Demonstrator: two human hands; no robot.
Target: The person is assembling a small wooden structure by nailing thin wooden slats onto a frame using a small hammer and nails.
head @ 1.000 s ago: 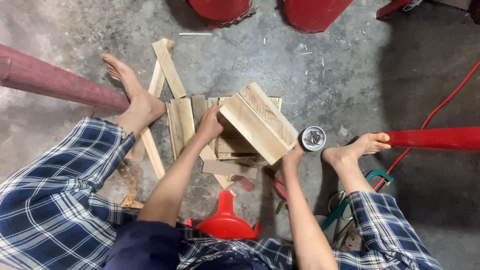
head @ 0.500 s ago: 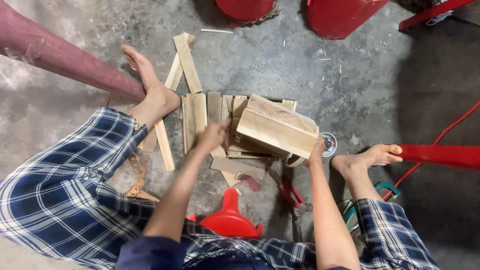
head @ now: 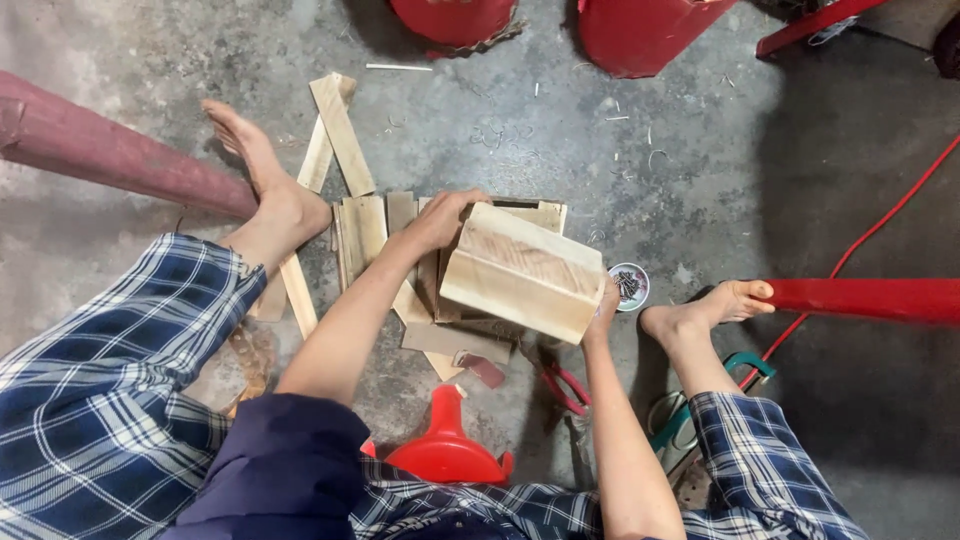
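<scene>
Both my hands hold a small wooden box (head: 523, 270) made of pale planks, lifted and tilted above a pile of wooden slats (head: 368, 232) on the concrete floor. My left hand (head: 447, 216) grips the box's upper left end. My right hand (head: 603, 303) clasps its lower right corner, mostly hidden behind the wood. Right of the box stands a small round tin of nails (head: 628, 285). My bare feet rest on the floor at either side.
Loose slats (head: 335, 135) lie at the upper left. A red plastic stool (head: 447, 455) sits between my knees, red-handled pliers (head: 562, 385) lie beside it. Red metal legs (head: 860, 298), a maroon bar (head: 110, 160), red buckets at the top, and a red cable at right.
The box has turned in my hands and come lower and nearer. My left hand has shifted to its top end. The view has tilted slightly.
</scene>
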